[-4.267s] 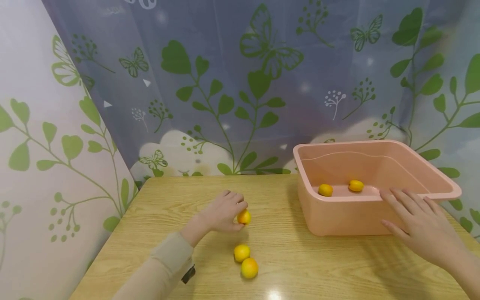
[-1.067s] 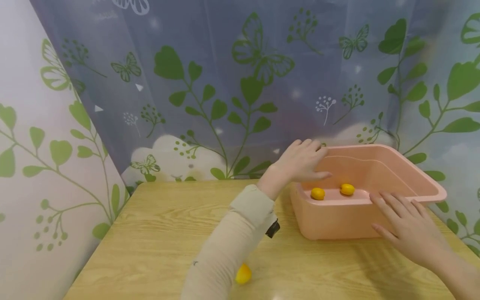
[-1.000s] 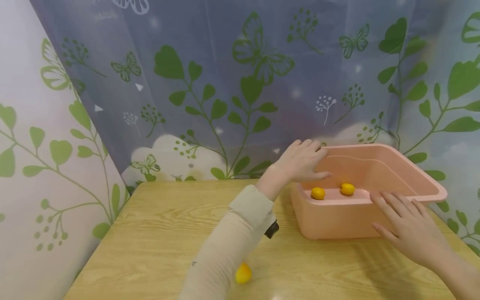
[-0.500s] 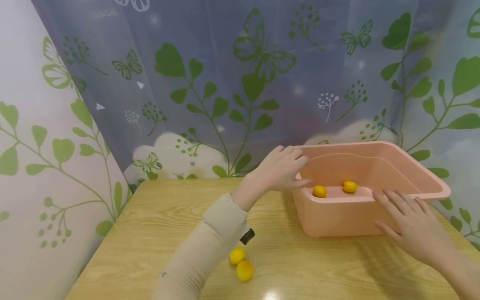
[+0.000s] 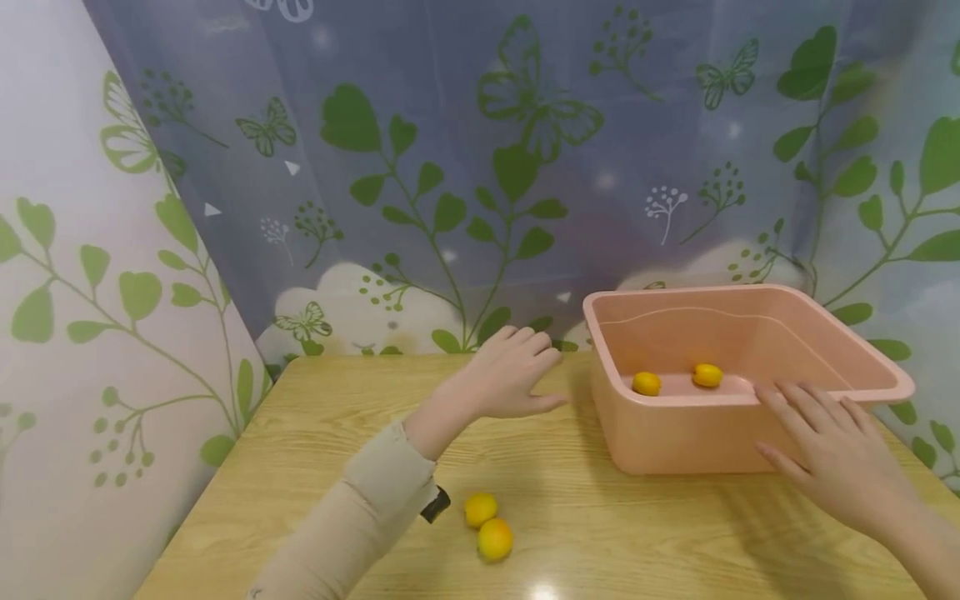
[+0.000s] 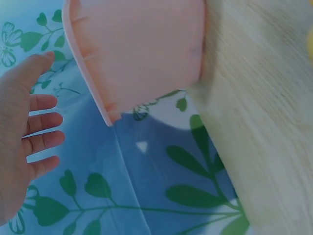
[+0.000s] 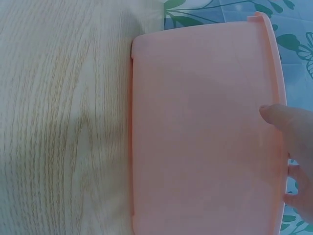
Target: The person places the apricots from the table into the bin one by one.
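Observation:
My left hand is above the table left of the pink basin, fingers loosely extended and nothing in them. In the left wrist view its fingers are spread apart, off the basin's outer wall. My right hand rests at the basin's front rim, straight fingers over the edge and thumb outside. In the right wrist view the thumb overlaps the outer wall. Inside the basin lie two small yellow-orange fruits, one left and one further right. Two more, a rear fruit and a front fruit, lie together on the table.
The wood-grain table carries the basin on its right side. Behind it hangs a blue-grey curtain with green leaves and butterflies. A pale patterned curtain closes off the left. The front wall hides part of the basin's floor.
My left hand held a fruit over the table at first, then was over the basin's left edge. It has drawn back left, empty. My right hand has stayed at the rim.

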The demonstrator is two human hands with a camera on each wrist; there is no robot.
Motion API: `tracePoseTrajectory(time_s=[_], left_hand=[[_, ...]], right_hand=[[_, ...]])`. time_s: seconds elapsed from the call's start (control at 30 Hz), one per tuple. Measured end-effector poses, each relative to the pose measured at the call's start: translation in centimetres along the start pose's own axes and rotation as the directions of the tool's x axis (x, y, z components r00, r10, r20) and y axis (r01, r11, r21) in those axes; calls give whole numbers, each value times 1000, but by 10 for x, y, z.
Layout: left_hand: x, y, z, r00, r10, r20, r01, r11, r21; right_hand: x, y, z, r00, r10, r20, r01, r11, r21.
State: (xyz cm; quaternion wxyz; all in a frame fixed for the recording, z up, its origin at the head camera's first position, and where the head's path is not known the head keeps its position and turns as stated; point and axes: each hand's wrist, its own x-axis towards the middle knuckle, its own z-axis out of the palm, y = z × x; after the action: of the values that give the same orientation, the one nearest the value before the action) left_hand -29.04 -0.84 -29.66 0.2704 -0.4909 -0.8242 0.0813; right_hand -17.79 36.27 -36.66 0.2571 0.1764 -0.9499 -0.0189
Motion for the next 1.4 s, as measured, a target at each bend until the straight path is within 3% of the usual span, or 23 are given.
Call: tracePoseTrajectory(time_s=[0.37,0.83,1.23,1.4], left_hand=[[-40,-4,6,997,-27,66,33,996,-87],[-91,9,26,988,-41,152,63,988,-139],[-120,23,47,945,-47,324,100,984,-149],[-132,28,57,940,-12,341,61,989,-133]], right_hand=[[3,1,-1,1000,-5,-2,5,1000,7],[1,0,2,1000,5,18,-5,1000,15],[1,-1,0,1000,4,4,-4,1000,4],[0,-2,1,1000,5,4,-5,1000,6]])
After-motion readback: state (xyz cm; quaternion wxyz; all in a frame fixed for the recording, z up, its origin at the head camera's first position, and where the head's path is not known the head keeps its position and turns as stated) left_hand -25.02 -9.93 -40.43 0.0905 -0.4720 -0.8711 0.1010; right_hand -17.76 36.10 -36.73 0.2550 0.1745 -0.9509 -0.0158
